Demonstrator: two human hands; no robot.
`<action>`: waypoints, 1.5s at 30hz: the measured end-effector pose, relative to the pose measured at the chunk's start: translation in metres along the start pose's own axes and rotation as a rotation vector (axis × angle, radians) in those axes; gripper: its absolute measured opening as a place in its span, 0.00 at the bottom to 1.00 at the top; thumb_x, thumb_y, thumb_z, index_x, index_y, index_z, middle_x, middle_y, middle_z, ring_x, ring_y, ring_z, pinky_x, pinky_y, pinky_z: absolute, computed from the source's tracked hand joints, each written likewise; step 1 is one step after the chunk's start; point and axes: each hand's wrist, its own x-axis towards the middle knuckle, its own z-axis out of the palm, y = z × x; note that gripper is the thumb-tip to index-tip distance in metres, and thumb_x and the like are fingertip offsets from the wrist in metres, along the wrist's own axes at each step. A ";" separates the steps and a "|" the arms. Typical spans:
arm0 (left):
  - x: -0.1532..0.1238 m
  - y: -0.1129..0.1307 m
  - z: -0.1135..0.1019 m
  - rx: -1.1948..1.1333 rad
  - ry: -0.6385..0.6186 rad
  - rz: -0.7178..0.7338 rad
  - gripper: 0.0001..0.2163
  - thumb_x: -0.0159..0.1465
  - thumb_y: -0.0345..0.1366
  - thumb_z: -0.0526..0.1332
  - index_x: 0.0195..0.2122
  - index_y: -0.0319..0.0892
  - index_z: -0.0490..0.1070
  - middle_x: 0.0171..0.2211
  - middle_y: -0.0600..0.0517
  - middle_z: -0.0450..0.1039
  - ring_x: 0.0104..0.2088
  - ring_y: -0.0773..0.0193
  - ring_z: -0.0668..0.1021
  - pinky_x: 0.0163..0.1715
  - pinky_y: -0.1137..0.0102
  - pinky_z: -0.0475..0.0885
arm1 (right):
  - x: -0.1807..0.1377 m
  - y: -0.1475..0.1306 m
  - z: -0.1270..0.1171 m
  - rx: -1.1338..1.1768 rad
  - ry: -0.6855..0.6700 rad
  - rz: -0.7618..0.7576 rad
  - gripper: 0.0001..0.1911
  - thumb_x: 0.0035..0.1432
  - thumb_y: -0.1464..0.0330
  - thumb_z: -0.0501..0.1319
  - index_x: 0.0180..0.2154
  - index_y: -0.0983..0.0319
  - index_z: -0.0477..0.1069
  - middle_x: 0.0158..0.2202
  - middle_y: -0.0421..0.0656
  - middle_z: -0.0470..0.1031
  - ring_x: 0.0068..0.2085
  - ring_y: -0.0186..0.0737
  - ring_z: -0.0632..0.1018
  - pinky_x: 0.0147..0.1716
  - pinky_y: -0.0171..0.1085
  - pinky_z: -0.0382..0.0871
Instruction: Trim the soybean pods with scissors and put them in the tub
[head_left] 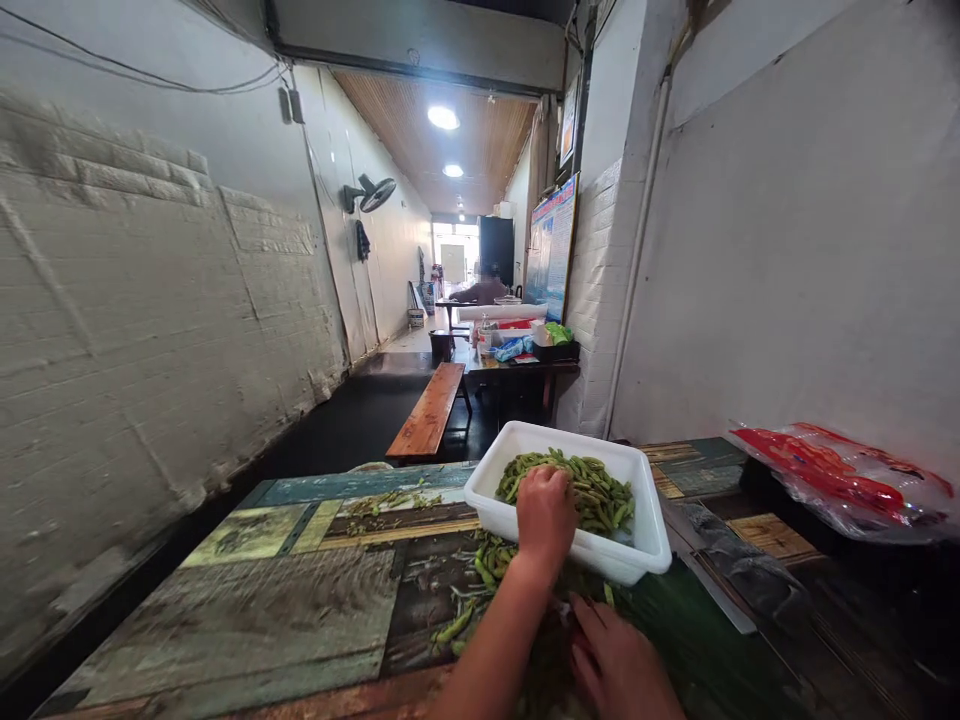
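Note:
My left hand (546,508) reaches over the near rim of a white plastic tub (652,520), its fingers curled down at the green pods (592,485), which look like edamame. What lies inside those fingers is hidden. Lower down, on the near side of the tub, my right hand (619,650) is closed with its fingers bent. A small pale glint shows by its fingertips, too dark to name. More green pods (491,560) lie loose on the table, partly behind my left forearm.
The wood-patterned table (292,600) has pod scraps (390,503) scattered near its far edge. A red-and-clear plastic bag (847,475) lies at right, near a pale narrow strip (720,595). Beyond stand a wooden bench (429,410) and a cluttered table (495,365). A person (484,290) is far back.

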 end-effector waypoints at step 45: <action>-0.136 -0.035 -0.038 0.228 -0.556 -0.376 0.16 0.63 0.24 0.50 0.46 0.38 0.73 0.46 0.42 0.71 0.49 0.50 0.71 0.48 0.60 0.63 | 0.013 0.031 0.008 0.071 0.083 0.139 0.20 0.60 0.67 0.51 0.49 0.64 0.74 0.46 0.52 0.78 0.44 0.47 0.80 0.42 0.42 0.75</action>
